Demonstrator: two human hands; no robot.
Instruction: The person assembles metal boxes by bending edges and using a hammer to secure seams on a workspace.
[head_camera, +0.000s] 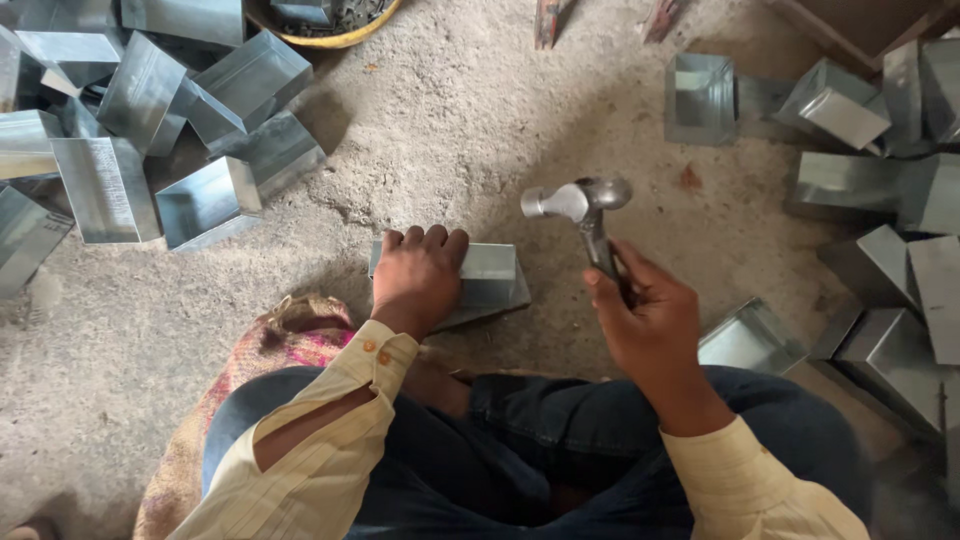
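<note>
L hand (418, 275) lies palm down, fingers curled fwd over an edge, wrist bent, forearm in a cream sleeve w/ a torn slit. R hand (650, 320) is raised, fist closed round a handle, thumb on top, forearm angled in from lower right.

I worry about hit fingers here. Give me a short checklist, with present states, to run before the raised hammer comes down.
1. Right hand grips the steel ball-peen hammer firmly: ok.
2. Left hand presses the small grey sheet-metal box flat: ok.
3. Left fingers away from the box's bare right end: ok.
4. Flat plate beneath the box level: cannot tell.
5. Sandy concrete floor around the box free of loose pieces: ok.
</note>
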